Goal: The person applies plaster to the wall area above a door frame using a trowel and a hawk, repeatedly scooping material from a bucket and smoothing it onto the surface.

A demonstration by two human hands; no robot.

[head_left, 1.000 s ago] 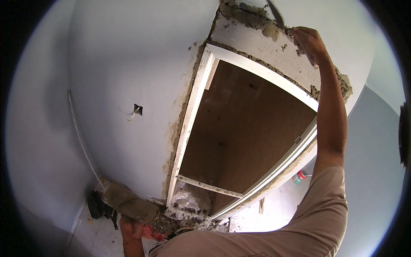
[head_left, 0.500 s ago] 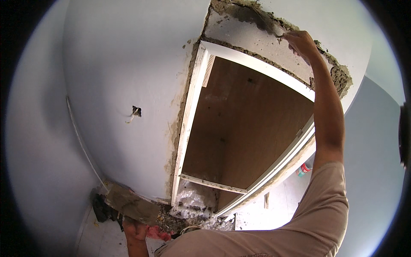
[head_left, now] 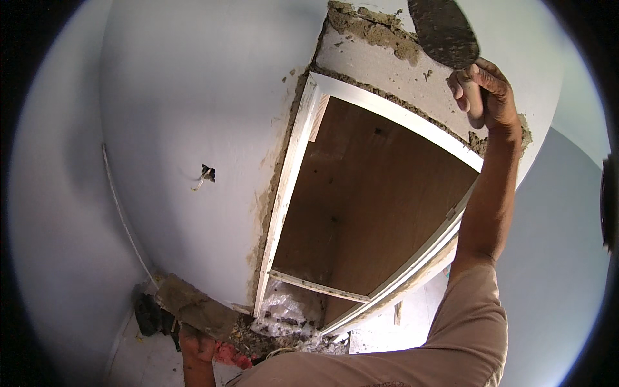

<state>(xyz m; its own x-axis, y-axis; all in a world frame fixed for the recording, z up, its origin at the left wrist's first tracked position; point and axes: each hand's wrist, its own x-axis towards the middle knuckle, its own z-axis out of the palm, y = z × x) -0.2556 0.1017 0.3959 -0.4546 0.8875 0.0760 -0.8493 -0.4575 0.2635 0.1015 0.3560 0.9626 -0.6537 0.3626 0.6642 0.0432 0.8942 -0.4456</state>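
Observation:
My right hand [head_left: 483, 93] is raised and closed around the handle of a dark, mortar-smeared trowel [head_left: 445, 32], its blade pointing up. Behind it is a rough mortar-streaked strip [head_left: 393, 68] of wall above a white door frame [head_left: 393, 103]. Low at the left, my left hand [head_left: 196, 345] grips the underside of a flat board [head_left: 196, 306] coated in grey mortar; the grip is partly hidden by the board. Red material [head_left: 229, 355] lies beside that hand.
A pale wall [head_left: 161, 97] has a cut-out with wires [head_left: 207, 173]. A thin cable [head_left: 119, 206] runs down at the left. Inside the frame are a dark brown surface [head_left: 367, 206] and crumpled plastic [head_left: 284, 303]. Rubble [head_left: 258, 342] and a dark bundle [head_left: 145, 313] lie below.
My right hand has moved right and down from the strip, and the trowel blade now shows broad and upright, away from the mortar. My left hand and board have hardly moved.

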